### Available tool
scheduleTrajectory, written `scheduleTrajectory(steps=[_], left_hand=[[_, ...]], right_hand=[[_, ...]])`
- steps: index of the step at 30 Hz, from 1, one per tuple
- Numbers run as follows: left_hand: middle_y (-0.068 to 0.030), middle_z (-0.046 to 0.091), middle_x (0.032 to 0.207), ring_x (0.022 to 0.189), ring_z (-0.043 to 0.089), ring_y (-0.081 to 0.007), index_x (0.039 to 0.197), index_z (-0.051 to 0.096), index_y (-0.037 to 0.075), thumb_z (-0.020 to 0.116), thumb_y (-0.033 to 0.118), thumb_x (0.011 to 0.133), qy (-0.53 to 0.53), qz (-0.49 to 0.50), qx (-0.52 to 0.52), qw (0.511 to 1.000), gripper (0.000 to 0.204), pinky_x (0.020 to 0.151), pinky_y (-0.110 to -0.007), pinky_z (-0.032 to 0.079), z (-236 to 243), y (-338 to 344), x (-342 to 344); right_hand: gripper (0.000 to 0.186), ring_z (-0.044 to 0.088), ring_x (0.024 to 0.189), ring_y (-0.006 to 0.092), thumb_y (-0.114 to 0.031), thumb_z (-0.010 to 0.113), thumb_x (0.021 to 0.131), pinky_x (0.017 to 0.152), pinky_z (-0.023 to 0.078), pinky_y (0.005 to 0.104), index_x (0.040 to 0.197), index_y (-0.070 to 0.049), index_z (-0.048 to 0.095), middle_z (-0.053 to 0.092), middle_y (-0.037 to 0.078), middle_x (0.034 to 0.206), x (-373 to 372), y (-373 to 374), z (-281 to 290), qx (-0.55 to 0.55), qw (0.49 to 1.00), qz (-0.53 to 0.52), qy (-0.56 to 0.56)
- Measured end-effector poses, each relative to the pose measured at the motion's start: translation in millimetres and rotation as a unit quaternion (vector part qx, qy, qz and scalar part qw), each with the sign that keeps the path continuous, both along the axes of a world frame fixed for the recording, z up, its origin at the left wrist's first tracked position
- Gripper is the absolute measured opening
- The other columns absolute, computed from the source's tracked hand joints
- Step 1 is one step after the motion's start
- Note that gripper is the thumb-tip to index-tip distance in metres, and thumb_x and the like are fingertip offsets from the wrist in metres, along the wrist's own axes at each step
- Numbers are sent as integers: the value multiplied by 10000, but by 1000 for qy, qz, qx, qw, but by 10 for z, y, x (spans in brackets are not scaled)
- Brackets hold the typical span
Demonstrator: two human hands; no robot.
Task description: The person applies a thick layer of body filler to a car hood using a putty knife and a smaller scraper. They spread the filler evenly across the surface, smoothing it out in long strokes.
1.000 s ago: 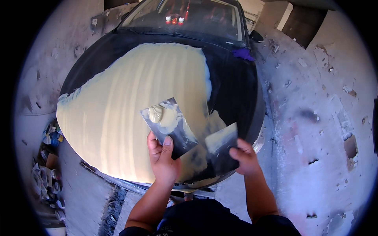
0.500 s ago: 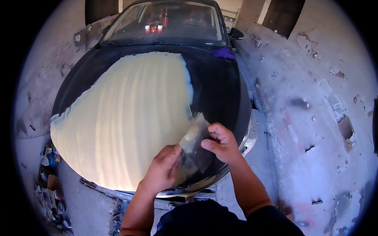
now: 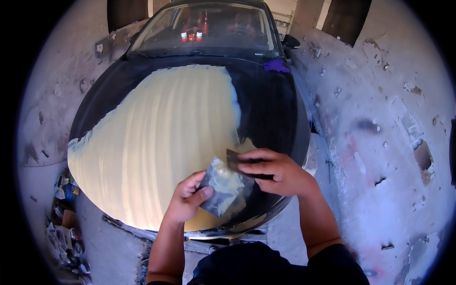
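My left hand [image 3: 190, 197] grips a grey rectangular spreader plate [image 3: 213, 194] smeared with pale filler and carrying a creamy blob [image 3: 222, 172] near its upper part. My right hand [image 3: 280, 175] holds a darker flat spreader [image 3: 232, 159] turned down over the top of the left plate, fingers stretched along it; its lower edge is at the blob. Both are above a dark car hood [image 3: 270, 114], much of which bears a cream filler coat [image 3: 147, 142] with streaks running front to back, while its right side stays dark with thin patches near my hands.
A purple cloth [image 3: 276, 65] lies by the windshield [image 3: 223, 33], near the side mirror [image 3: 290, 42]. At the left, cluttered cans, papers and cardboard [image 3: 61, 237] lie on the floor [image 3: 109, 247]. The grey floor at the right [image 3: 370, 204] is stained and chipped.
The spreaders met over the hood's front right. My right hand has swung from gripping at the side to over the top of the left plate, tipping its spreader onto the filler.
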State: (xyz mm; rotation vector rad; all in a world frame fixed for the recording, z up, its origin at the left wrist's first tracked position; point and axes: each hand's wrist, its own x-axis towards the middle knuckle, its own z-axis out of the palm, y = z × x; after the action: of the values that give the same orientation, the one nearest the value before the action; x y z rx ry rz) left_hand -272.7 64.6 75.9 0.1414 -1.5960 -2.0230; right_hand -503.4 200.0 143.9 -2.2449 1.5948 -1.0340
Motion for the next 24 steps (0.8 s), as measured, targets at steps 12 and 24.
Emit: scheduleTrajectory(steps=[12, 24], left_hand=[[-81, 606, 1197, 1101, 552, -120, 1370, 414, -19, 468, -58, 944, 9, 141, 41, 989, 431, 953, -238, 406, 139, 167, -358], [-109, 599, 1159, 1028, 571, -132, 1370, 392, -32, 484, 25, 963, 90, 399, -36, 912, 421, 902, -235, 436, 26, -780, -747]], right_hand=[[471, 497, 1171, 347, -63, 683, 699, 955, 416, 438, 1164, -132, 660, 513, 110, 1278, 302, -95, -37, -147, 953, -226, 139], [501, 482, 1217, 382, -108, 615, 771, 1027, 383, 403, 1269, -83, 566, 506, 168, 1332, -1009, -643, -54, 22, 972, -233, -26]])
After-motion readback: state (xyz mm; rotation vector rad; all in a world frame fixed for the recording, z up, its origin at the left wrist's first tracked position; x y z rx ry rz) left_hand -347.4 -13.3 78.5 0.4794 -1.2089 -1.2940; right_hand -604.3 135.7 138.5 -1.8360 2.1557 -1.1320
